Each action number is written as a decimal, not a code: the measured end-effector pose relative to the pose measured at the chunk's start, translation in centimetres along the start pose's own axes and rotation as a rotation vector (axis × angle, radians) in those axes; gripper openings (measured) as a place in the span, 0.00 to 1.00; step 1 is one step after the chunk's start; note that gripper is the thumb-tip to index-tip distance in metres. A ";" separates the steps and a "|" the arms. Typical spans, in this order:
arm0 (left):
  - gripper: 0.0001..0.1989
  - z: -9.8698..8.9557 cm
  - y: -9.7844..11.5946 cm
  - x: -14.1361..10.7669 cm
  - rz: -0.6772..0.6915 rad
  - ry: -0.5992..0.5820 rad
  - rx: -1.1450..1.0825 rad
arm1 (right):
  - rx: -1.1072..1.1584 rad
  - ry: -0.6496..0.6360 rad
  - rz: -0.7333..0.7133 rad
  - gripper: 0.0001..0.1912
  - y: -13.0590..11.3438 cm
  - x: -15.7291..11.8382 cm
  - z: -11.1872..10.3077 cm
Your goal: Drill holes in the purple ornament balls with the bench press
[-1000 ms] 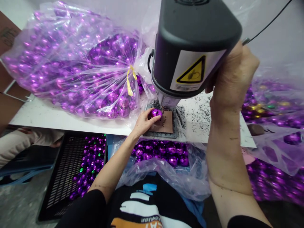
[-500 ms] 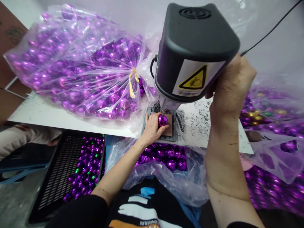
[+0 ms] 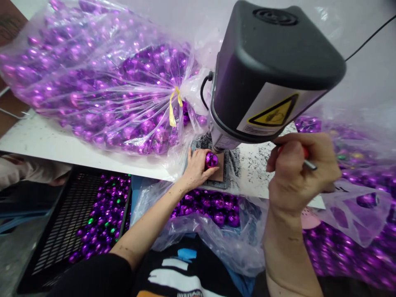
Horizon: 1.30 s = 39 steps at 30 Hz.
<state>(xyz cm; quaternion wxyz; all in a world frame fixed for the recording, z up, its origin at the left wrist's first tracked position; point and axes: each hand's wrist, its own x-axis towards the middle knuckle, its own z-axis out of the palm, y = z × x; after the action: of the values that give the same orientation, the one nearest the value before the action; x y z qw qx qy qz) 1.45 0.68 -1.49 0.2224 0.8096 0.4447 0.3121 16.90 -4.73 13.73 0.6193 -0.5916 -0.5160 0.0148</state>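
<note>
My left hand [image 3: 198, 167] is closed round a shiny purple faceted ball [image 3: 212, 159], pinched between thumb and fingers. It rests over a small brown board [image 3: 217, 173] on a grey metal base. Right above the ball is the lower end of a black bench drill press [image 3: 278, 53] with a yellow warning label; the ball hides whether the tool tip touches it. To the right of the machine, my right hand [image 3: 305, 171] grips a drill press lever [image 3: 309, 164]; a bit of red and its metal end show between the fingers.
A tied clear bag of purple balls [image 3: 102, 86] fills the white table's [image 3: 62, 142] left side. Below the front edge lies an open bag of balls [image 3: 213, 204]. A black crate [image 3: 64, 222] stands lower left; more bagged balls [image 3: 343, 243] lie right. Dark shavings [image 3: 250, 161] litter the tabletop.
My right hand has come down and toward me from beside the motor housing, bringing the lever end into sight. The left hand keeps the ball in place. The view has shifted slightly.
</note>
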 end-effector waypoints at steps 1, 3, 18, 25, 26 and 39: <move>0.21 0.0 0.0 0.0 0.003 0.002 0.002 | 0.002 -0.001 -0.019 0.12 0.5 -0.6 0.0; 0.21 0.0 0.0 0.0 0.007 0.006 0.011 | 0.025 -0.003 -0.090 0.09 1.6 -1.5 0.0; 0.22 0.0 0.3 -0.2 0.017 0.033 0.034 | 0.105 0.126 -0.351 0.03 5.5 -3.2 2.5; 0.23 0.1 0.1 -0.2 0.023 0.024 0.009 | 0.048 0.130 -0.385 0.11 7.5 -4.5 2.8; 0.23 0.1 0.1 -0.2 0.023 0.023 0.010 | 0.040 0.125 -0.390 0.11 7.9 -4.7 3.0; 0.24 -0.2 0.2 -0.2 0.026 0.037 -0.062 | 0.002 0.061 -0.078 0.28 0.1 4.7 1.4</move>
<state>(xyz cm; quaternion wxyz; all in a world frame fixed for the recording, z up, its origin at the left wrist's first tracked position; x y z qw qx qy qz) 1.33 0.40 -1.32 0.2349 0.8022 0.4282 0.3435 18.28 -0.68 16.24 0.6355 -0.5708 -0.5193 -0.0269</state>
